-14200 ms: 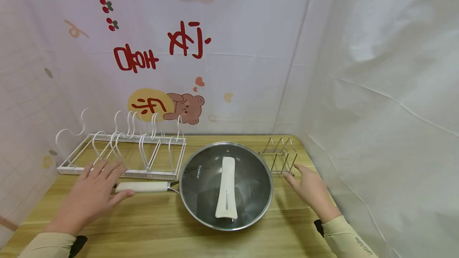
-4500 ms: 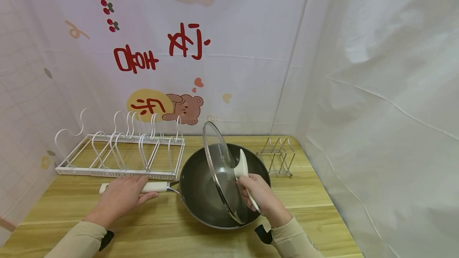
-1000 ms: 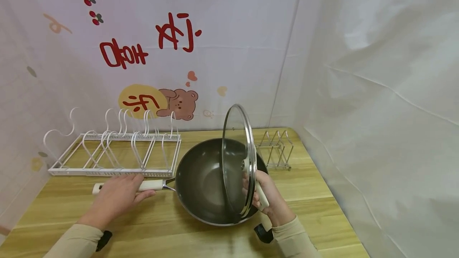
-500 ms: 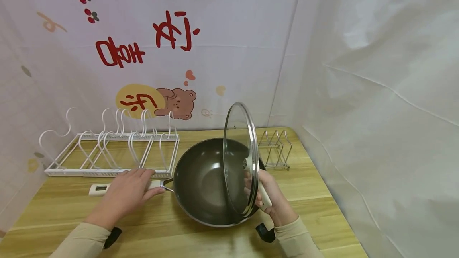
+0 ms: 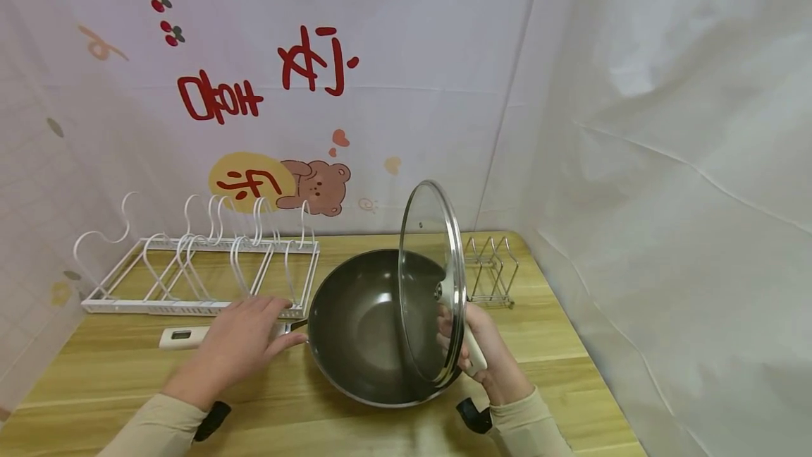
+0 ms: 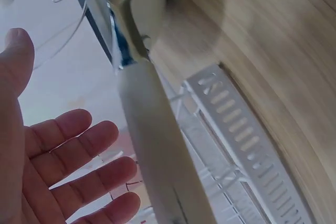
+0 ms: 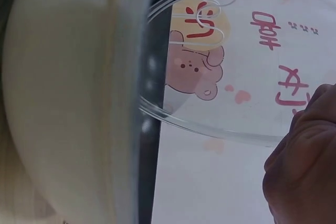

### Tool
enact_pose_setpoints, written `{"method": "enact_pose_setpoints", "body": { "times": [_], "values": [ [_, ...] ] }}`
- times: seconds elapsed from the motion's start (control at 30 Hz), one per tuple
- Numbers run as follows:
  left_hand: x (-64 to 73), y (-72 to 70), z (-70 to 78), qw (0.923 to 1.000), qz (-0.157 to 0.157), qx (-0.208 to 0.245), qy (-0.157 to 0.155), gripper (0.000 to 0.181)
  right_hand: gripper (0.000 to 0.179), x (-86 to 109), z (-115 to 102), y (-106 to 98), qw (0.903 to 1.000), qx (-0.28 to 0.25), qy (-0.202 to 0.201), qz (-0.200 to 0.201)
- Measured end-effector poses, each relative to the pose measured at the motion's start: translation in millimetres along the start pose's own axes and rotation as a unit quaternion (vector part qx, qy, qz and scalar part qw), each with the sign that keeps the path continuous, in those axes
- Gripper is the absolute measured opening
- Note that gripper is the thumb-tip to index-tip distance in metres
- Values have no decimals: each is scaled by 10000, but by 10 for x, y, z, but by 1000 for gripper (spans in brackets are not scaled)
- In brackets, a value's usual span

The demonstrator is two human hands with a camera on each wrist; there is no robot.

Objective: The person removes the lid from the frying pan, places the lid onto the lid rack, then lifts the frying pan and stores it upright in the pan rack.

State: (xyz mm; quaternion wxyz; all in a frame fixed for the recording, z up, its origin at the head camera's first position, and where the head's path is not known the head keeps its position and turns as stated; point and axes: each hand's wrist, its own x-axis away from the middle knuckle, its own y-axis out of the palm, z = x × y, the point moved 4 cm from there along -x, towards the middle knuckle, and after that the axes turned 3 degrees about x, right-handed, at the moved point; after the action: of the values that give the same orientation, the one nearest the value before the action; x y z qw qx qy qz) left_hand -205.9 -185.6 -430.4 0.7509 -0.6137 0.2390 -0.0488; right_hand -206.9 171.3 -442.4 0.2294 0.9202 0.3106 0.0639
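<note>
A dark wok (image 5: 355,330) with a cream handle (image 5: 180,337) stands on the wooden table, its inside bare to view. My right hand (image 5: 493,348) grips the cream handle (image 5: 474,352) of the glass lid (image 5: 421,266), which stands almost on edge over the wok's right side. In the right wrist view the lid's glass (image 7: 247,98) lies beyond the wok's pale outer wall (image 7: 63,87). My left hand (image 5: 244,337) hovers over the wok handle near the bowl. The left wrist view shows its fingers (image 6: 97,182) relaxed and apart from that handle (image 6: 157,140).
A white wire rack (image 5: 209,307) with several upright hoops stands at the back left, just behind the wok handle. A small metal wire rack (image 5: 491,296) is at the back right, partly behind the lid. Cloth curtains (image 5: 393,125) enclose the table's back and sides.
Earlier the lid lay on the wok; my right hand has since lifted and tilted it. Over the last second my left hand slid right along the wok handle, and the lid shifted slightly right.
</note>
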Motion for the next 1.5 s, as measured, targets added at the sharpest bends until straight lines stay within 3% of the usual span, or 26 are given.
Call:
{"method": "enact_pose_setpoints", "body": {
  "times": [0.3,0.53,0.9,1.27,1.5],
  "values": [
    [-89,-12,180,9999,-20,145,52,67,34,44,-46,18,9996,230,53,131],
    [-158,-31,253,9995,9,310,-64,66,34,39,-108,66,9990,-20,-287,-340],
    [-210,-23,349,9981,-158,577,-166,68,32,66,-163,61,9989,8,-349,-305],
    [-297,-15,466,9991,33,412,44,67,30,87,-195,67,9989,-155,-274,-335],
    [-359,13,542,9987,-120,483,72,68,28,109,-239,74,9997,-35,-216,-105]
  ]
}}
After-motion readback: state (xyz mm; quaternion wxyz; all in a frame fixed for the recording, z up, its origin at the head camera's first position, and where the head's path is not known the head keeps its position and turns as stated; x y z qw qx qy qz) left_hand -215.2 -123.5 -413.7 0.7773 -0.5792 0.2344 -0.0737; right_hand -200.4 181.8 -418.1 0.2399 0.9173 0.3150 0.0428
